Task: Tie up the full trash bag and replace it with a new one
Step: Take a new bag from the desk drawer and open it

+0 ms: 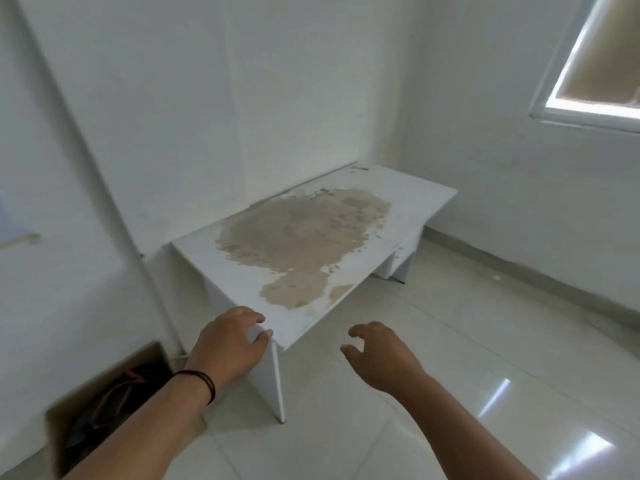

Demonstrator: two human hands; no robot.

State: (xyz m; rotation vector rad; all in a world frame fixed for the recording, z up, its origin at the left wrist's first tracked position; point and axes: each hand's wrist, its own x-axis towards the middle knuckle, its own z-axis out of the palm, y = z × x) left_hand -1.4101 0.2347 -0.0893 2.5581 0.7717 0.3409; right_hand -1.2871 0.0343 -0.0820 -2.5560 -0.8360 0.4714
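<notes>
A brown cardboard box (65, 407) stands on the floor at the lower left against the wall, lined with a dark trash bag (114, 396) that looks crumpled and full; the view there is blurred. My left hand (228, 344), with a black band on the wrist, hovers over the near corner of the white table with its fingers loosely curled, holding nothing. My right hand (377, 355) hangs in the air to the right of that corner, above the floor, fingers relaxed and slightly bent, empty. No new bag is in view.
A low white table (398, 192) with a large worn brown patch stands against the white wall ahead. Glossy pale floor tiles (450, 341) spread to the right. A window (595, 60) sits at the upper right.
</notes>
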